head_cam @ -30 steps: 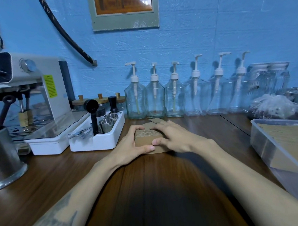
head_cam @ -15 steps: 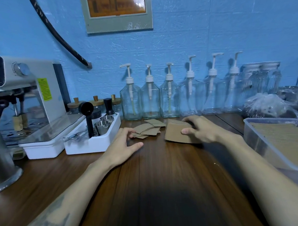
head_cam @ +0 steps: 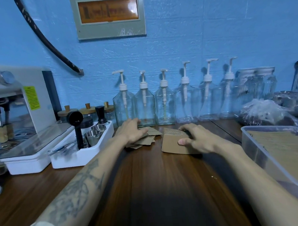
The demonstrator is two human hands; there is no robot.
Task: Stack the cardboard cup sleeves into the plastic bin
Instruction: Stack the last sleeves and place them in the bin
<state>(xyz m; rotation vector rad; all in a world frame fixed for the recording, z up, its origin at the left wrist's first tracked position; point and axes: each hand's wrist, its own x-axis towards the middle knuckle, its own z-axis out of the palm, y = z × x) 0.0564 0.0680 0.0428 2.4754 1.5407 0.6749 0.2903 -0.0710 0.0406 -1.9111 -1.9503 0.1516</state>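
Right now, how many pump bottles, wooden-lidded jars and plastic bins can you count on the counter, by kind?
Pump bottles: 6, in a row along the wall
Wooden-lidded jars: 3, behind the white tool tray
Plastic bins: 1, at the right edge, holding cardboard sleeves
Total: 10

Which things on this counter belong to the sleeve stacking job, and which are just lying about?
Part of the job:
- sleeve stack, gripped by the right hand
- loose sleeves under the left hand
- plastic bin, already holding sleeves

Just lying about:
- pump bottles
- coffee machine
- white tool tray
- lidded jars
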